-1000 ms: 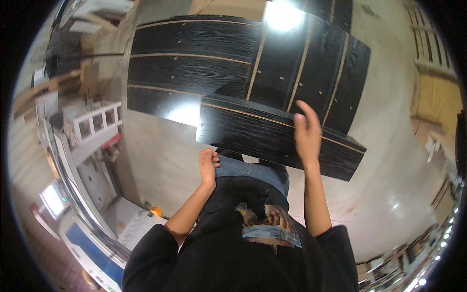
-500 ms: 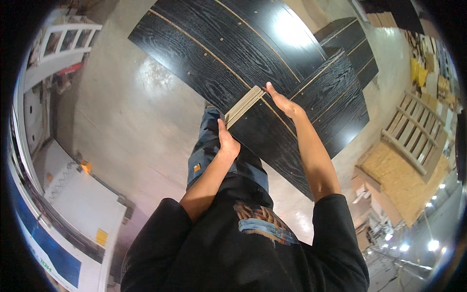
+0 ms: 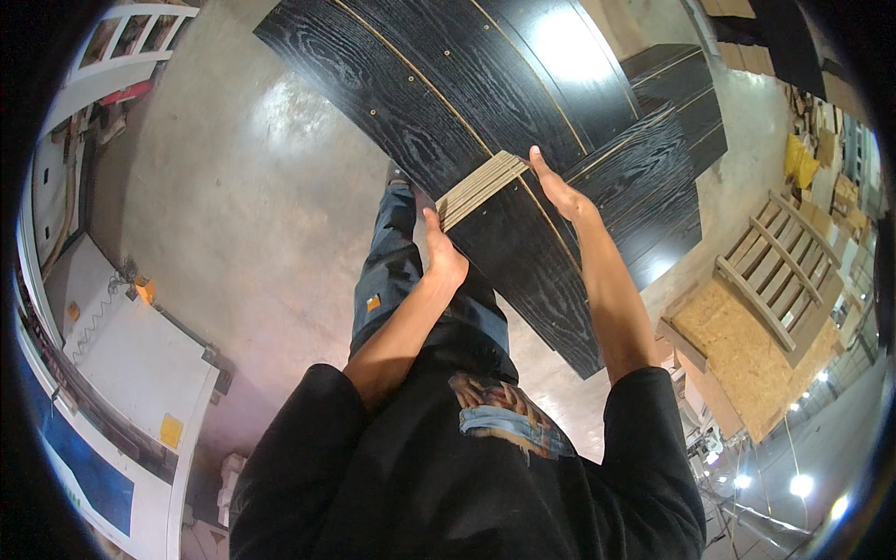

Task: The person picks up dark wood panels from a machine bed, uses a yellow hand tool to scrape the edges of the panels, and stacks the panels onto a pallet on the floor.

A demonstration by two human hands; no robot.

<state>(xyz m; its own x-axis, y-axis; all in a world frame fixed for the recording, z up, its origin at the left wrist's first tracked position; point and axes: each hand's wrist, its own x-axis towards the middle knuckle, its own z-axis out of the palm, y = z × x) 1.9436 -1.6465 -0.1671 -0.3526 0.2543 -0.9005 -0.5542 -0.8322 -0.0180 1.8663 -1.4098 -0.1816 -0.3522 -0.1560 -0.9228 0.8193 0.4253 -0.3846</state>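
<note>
Between my two hands is a stack of thin boards (image 3: 481, 189), its pale tan edges lying side by side and facing up. My left hand (image 3: 444, 252) presses against its left end, thumb up along the side and the other fingers hidden. At the far right end my right hand (image 3: 563, 194) holds it, thumb pointing away from me and the other fingers out of sight. Below and around the stack are large black wood-grain panels (image 3: 401, 65) with tan grooves and small round holes or fittings.
More black panels (image 3: 677, 103) lie at the far right. A wooden pallet (image 3: 784, 266) stands at the right by a chipboard sheet (image 3: 761, 350). On the left is a white machine (image 3: 140, 350) with an orange part. My leg (image 3: 385, 243) is beside the panels, over the concrete floor (image 3: 224, 187).
My hands and the stack have shifted slightly away and to the right in view. More of the boards' tan edges shows now. The view itself has also moved a little.
</note>
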